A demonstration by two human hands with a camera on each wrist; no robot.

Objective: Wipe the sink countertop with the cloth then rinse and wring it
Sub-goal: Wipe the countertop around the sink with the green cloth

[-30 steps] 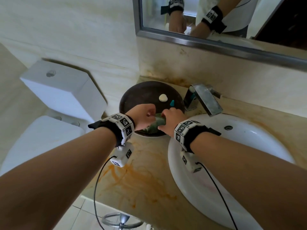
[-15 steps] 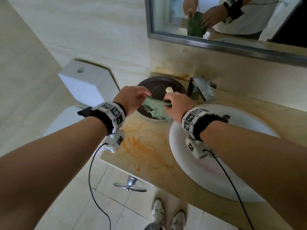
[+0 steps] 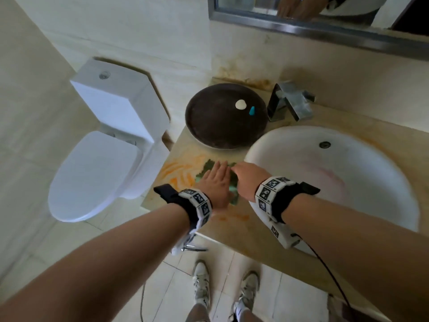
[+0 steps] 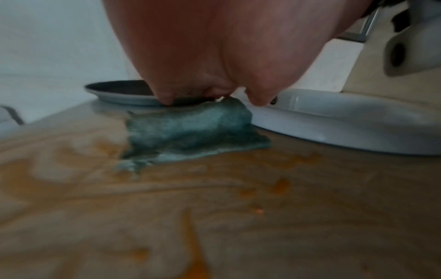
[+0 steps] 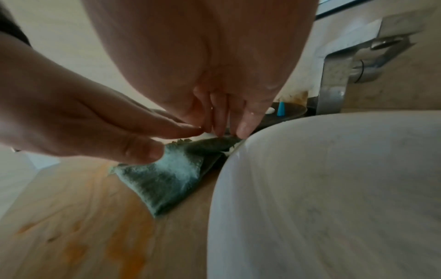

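A green cloth lies spread on the beige countertop, between the dark plate and the white sink basin. My left hand lies flat on the cloth with straight fingers, and its thumb rests on the cloth. My right hand touches the cloth's far right corner by the sink rim, its fingertips pointing down and straight. The left wrist view shows the cloth bunched under my palm. Orange stains smear the counter to the left of the cloth and nearer me.
Behind the cloth is a dark round plate holding a white lump and a blue cap. The metal faucet stands at the back of the sink. A white toilet is left of the counter edge. A mirror hangs above.
Both hands lifted the cloth off the dark plate, brought it toward me and laid it on the counter. They no longer pinch it and now rest straight-fingered on it.
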